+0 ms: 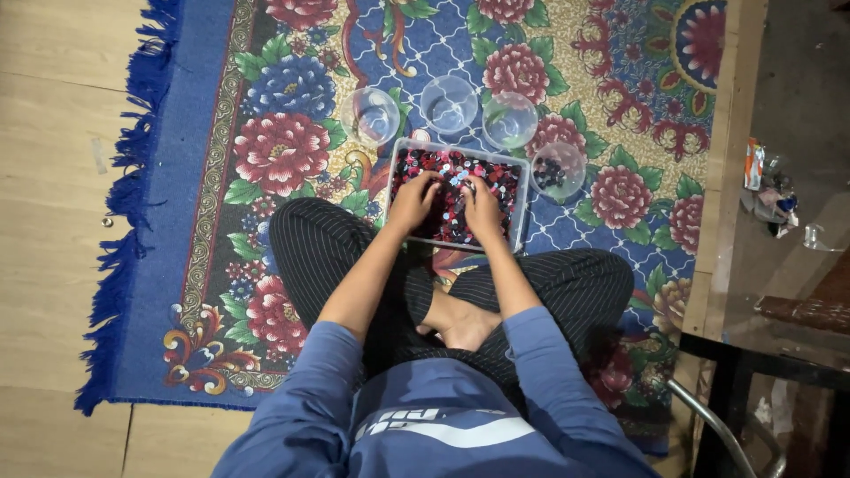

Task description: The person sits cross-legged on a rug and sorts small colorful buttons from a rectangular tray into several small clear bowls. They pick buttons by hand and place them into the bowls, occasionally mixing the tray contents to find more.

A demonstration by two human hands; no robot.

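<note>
A clear rectangular container (521,181) full of small red, black and blue pieces (452,168) sits on the rug in front of my crossed legs. My left hand (413,200) and my right hand (482,208) both rest in the pieces, fingers curled down among them. Whether either hand has hold of a piece is hidden. Beyond the container stand several clear round cups: three of them (371,115) (448,104) (509,120) look empty, and the rightmost cup (557,171) holds a few dark pieces.
A blue floral rug (283,150) with a fringed edge covers the wooden floor (53,177). A glass-topped table (779,265) stands at the right with small wrappers and clutter (768,190) on it. A metal chair leg (726,434) shows at the lower right.
</note>
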